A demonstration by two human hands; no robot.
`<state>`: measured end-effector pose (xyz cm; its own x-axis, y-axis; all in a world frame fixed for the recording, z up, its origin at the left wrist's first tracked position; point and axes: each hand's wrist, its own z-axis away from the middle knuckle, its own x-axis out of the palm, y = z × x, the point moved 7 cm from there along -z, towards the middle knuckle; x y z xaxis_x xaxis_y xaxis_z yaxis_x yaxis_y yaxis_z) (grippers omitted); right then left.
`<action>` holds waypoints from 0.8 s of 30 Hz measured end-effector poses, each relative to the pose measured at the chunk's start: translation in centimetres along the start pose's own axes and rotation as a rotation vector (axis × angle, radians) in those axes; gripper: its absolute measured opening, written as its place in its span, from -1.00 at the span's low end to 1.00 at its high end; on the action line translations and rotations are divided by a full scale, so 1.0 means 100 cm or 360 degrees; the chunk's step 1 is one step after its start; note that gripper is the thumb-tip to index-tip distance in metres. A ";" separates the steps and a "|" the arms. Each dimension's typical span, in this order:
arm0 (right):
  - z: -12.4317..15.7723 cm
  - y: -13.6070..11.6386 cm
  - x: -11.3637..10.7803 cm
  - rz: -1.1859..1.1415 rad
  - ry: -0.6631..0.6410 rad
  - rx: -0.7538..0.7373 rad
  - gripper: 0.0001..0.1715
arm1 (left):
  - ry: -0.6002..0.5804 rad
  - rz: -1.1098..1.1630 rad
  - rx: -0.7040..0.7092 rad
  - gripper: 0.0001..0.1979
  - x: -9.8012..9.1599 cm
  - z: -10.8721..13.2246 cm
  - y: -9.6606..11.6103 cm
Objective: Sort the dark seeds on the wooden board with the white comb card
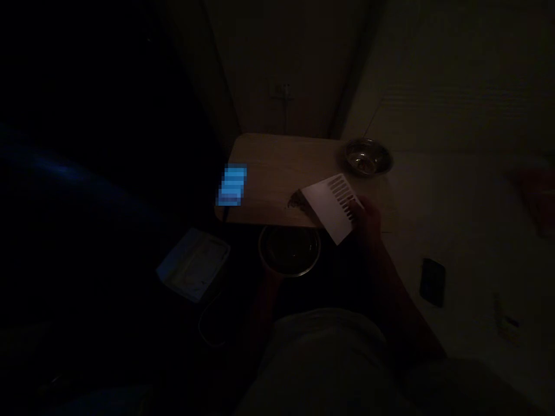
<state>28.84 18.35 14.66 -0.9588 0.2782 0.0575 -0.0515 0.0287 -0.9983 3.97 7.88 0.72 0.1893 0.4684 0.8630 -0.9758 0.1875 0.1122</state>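
In the dim light my right hand (367, 218) is closed on a thin white slotted card (326, 209), gripping its slotted end. The card's far edge is tilted over a small heap of dark bits (296, 200) on the wooden tabletop (277, 167). Below the table's front edge, my left hand (272, 279) is closed on the near rim of a round metal bowl (289, 271). Its fingers are mostly lost in shadow. What lies in this bowl is too dark to make out.
A second metal bowl (367, 157) stands at the table's back right corner. A lit, pixelated screen (232, 185) is at the left end. A printed package (193, 264) lies lower left, and a dark phone (432, 282) rests on the pale surface at right.
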 end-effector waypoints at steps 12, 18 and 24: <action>-0.070 0.029 0.012 -0.0413 -0.0176 -0.0030 -0.55 | 0.0144 -0.0021 0.0063 -0.45 -0.013 -0.006 0.003; -0.074 0.029 0.007 -0.0470 -0.0158 -0.0020 -0.56 | 0.0112 -0.0063 -0.0006 -0.37 -0.012 -0.006 -0.001; -0.075 0.032 0.009 -0.0428 -0.0302 0.0084 -0.39 | 0.0095 -0.0102 -0.0024 -0.38 -0.015 -0.011 -0.004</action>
<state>29.87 25.86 11.66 -0.9436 0.0838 0.3204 -0.3194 0.0257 -0.9473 4.17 8.10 -1.12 0.2578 0.5057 0.8233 -0.9599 0.2315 0.1584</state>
